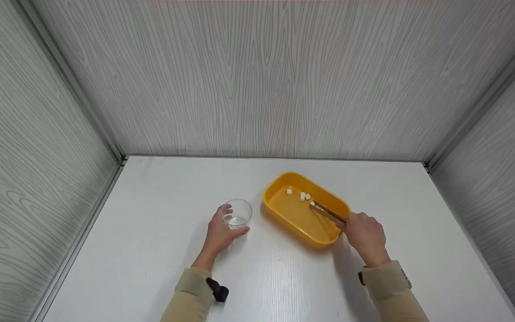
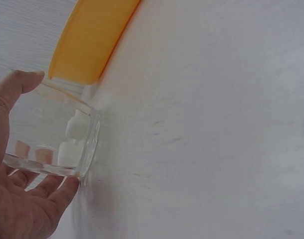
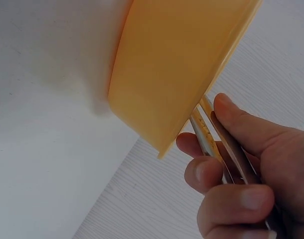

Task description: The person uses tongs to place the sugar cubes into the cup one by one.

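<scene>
Tray (image 1: pixel 300 219): uniform yellow-orange. Small pieces (image 1: pixel 289 191): plain white. Glass (image 1: pixel 238 213): clear, colourless. Tongs (image 3: pixel 235 152): apparently silver-grey metal with golden tints; the small visible section makes the exact shade uncertain. Tabletop (image 1: pixel 168 192): white with faint dark flecks. Wall panels (image 1: pixel 257 89): pale grey, darker wavy wood-grain lines. Edge strips (image 1: pixel 76 228): grey. Sleeves (image 1: pixel 192 290): plain beige. Wrist device (image 1: pixel 218 290): black.

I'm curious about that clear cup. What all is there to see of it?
The cup, see-through like glass, has a round open rim and a thick-looking base. It appears upright on the white table, left of the yellow tray. The left hand holds it, thumb and fingers around its sides. White pieces show inside, near the bottom.
</scene>
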The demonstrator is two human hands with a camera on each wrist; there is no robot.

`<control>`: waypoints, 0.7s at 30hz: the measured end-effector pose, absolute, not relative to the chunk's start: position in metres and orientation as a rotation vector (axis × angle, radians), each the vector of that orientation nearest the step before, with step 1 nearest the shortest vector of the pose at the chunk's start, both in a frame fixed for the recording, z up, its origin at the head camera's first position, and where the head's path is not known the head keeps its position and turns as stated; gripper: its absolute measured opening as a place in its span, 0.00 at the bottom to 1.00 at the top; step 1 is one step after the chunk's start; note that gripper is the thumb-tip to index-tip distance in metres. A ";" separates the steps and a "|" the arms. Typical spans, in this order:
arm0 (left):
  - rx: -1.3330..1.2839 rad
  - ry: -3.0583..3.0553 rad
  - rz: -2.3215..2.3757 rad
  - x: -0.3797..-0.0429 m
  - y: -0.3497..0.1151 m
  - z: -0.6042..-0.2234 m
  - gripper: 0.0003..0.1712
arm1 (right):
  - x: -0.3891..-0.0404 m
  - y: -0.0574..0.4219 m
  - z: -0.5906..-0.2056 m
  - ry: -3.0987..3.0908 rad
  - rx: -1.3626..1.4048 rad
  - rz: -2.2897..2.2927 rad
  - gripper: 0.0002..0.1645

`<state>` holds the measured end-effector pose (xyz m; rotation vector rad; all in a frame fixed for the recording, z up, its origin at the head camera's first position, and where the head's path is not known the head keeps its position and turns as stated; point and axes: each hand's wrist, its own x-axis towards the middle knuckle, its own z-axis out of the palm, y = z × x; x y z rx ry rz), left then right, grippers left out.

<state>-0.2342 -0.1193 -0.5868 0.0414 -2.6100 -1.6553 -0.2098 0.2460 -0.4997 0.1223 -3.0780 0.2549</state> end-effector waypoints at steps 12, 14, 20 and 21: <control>0.049 -2.613 -1.665 -0.235 -0.120 -0.586 0.52 | -0.206 0.246 -0.496 -3.070 0.125 0.339 0.22; 0.051 -2.614 -1.663 -0.235 -0.120 -0.586 0.52 | -0.204 0.245 -0.496 -3.042 0.151 0.376 0.22; 0.053 -2.607 -1.674 -0.234 -0.120 -0.585 0.53 | -0.200 0.242 -0.493 -2.956 0.246 0.429 0.19; 0.047 -2.605 -1.676 -0.234 -0.120 -0.586 0.53 | -0.199 0.241 -0.493 -2.946 0.257 0.438 0.18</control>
